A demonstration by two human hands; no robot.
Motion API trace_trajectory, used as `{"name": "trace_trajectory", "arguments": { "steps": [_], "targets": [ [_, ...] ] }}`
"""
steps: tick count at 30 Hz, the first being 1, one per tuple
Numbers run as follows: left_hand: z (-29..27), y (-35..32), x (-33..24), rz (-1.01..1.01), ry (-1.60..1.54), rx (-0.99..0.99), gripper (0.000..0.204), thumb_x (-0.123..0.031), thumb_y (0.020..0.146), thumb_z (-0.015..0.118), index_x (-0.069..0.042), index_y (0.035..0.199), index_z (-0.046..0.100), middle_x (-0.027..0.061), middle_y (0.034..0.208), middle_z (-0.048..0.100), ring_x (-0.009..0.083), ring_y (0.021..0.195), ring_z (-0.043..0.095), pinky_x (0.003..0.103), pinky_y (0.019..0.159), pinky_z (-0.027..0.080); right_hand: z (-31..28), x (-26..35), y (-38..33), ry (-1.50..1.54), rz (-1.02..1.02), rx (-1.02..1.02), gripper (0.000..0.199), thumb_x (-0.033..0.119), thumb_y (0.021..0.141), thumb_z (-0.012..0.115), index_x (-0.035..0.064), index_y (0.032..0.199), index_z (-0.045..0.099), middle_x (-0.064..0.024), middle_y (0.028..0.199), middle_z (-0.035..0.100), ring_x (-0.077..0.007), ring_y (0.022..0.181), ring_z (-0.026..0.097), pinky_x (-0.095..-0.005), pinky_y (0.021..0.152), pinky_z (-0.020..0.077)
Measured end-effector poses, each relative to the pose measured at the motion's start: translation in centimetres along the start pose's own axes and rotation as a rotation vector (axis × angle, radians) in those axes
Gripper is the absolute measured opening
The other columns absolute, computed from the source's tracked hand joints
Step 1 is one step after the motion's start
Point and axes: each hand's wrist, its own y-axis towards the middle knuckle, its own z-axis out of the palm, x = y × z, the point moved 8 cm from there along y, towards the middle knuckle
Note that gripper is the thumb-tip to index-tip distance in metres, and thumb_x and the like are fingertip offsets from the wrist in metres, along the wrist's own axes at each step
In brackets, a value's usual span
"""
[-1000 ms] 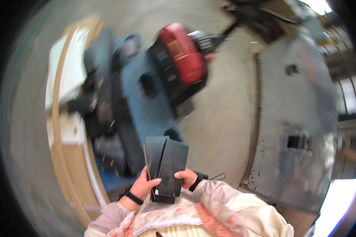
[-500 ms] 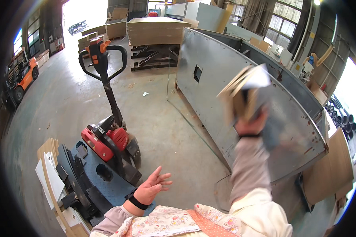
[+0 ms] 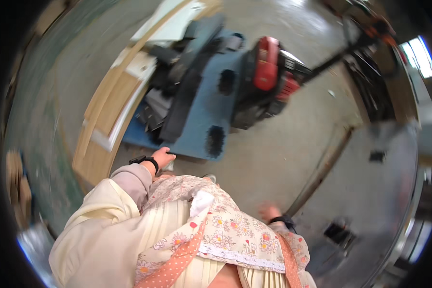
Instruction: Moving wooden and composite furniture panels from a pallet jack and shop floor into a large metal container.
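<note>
My left hand [image 3: 162,158], with a dark band at the wrist, is at the near edge of a blue plate [image 3: 201,110]. Its fingers are curled; a small dark bit shows at their tips, too small to name. Dark bristly patches [image 3: 215,140] mark the plate. Along its left side lie black and grey flat offcuts [image 3: 156,108]. My right hand [image 3: 270,211] hangs low on the right, between my apron [image 3: 230,233] and a big grey metal bin [image 3: 384,173]. Motion smears its fingers, and no held thing shows in it.
A red and black pallet truck [image 3: 266,72] stands beyond the blue plate, its handle slanting to the upper right. Wood-coloured and white boards [image 3: 101,120] lean along the plate's left side. The bin's lower edge runs along the right over the concrete floor [image 3: 273,158].
My view has swung down and left. My right hand, earlier raised over the bin with a bundle of tan and white pieces, is low without them. My left hand has gone from open to curled.
</note>
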Motion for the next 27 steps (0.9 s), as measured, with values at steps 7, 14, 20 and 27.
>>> {"name": "trace_trajectory", "arguments": {
  "steps": [7,14,20,27],
  "targets": [
    [-7.2,-0.4,19.2,-0.356,-0.174,-0.162,0.062,-0.024,0.079,0.061,-0.001,0.13,0.035,0.0141,0.095,0.057,0.0197,0.08,0.055,0.033,0.067,0.045,25.2,16.5,6.0,-0.285,-0.439,0.687,0.059,0.029,0.075,0.067,0.0035,0.123,0.046,-0.0128,0.098,0.063,-0.0249,0.091,0.06,-0.0311,0.081,0.0463],
    [-10.4,12.9,21.0,-0.264,-0.002,-0.056,0.056,-0.024,0.076,0.062,0.001,0.123,0.045,0.021,0.118,0.051,0.0299,0.108,0.051,0.035,0.091,0.041,34.3,28.4,22.9,-0.78,-0.421,0.176,0.058,0.033,0.07,0.065,-0.0001,0.115,0.05,-0.0193,0.098,0.061,-0.0344,0.094,0.057,-0.0385,0.083,0.0447],
    [-6.6,27.1,16.7,-0.149,0.039,-0.049,0.066,-0.022,0.074,0.06,0.003,0.129,0.035,0.0224,0.131,0.039,0.0317,0.123,0.037,0.034,0.102,0.031,48.1,32.7,28.9,-0.505,-0.301,0.149,0.095,0.046,0.067,0.071,-0.0074,0.132,0.026,-0.0281,0.12,0.048,-0.0323,0.111,0.049,-0.0345,0.092,0.0393],
    [1.1,28.5,15.7,-0.045,-0.299,-0.029,0.067,-0.01,0.067,0.065,0.004,0.126,0.037,0.0247,0.124,0.043,0.0359,0.117,0.042,0.036,0.099,0.034,52.8,35.6,33.5,-0.375,-0.284,-0.051,0.102,0.05,0.059,0.076,-0.0133,0.124,0.029,-0.0295,0.12,0.046,-0.0382,0.111,0.047,-0.035,0.092,0.0391]
  ]
}}
